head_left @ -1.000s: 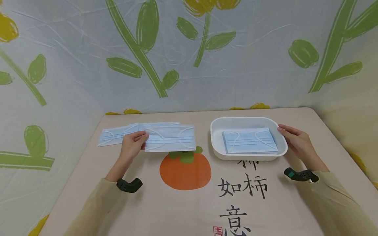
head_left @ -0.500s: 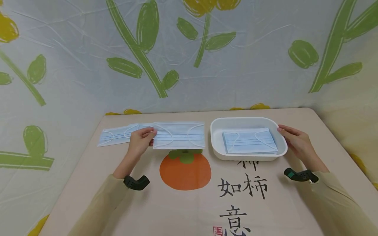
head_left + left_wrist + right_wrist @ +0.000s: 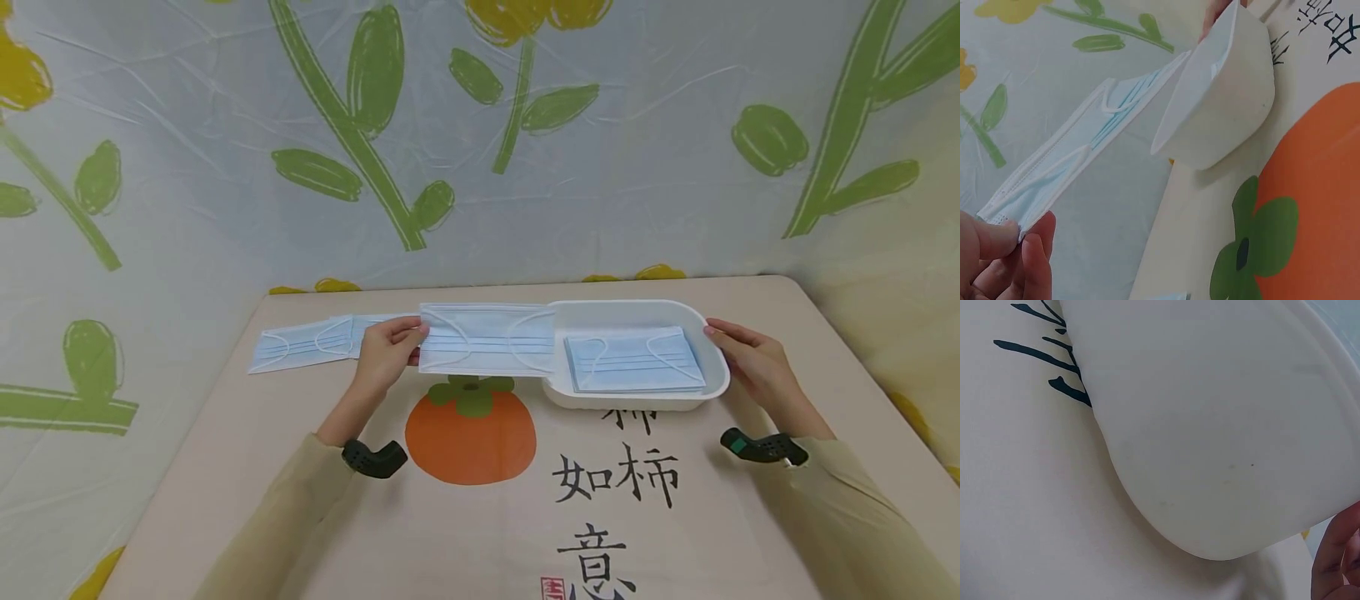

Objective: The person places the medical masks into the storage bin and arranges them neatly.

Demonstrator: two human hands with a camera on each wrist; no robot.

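Observation:
In the head view, my left hand (image 3: 388, 354) pinches a light blue face mask (image 3: 487, 339) by its left edge, thumb on top. The mask is held flat above the table, its right end overlapping the left rim of a white plastic tub (image 3: 637, 402). Inside the tub lies a small stack of face masks (image 3: 634, 360), ear loops showing on top. My right hand (image 3: 753, 358) holds the tub's right rim with thumb and fingers. The left wrist view shows the pinched mask (image 3: 1079, 147) reaching towards the tub (image 3: 1235, 100). In the right wrist view, the tub's wall (image 3: 1222, 437) hides most of the rest.
More face masks (image 3: 300, 343) lie overlapping at the table's back left, partly behind my left hand. The tabletop (image 3: 465, 533) bears a printed orange persimmon (image 3: 471, 437) and black characters (image 3: 615, 475). A flower-patterned cloth (image 3: 637, 200) hangs behind the table.
My left hand has carried the pinched mask rightwards and slightly away, from beside the tub to over its left rim. My right hand and the tub have stayed put.

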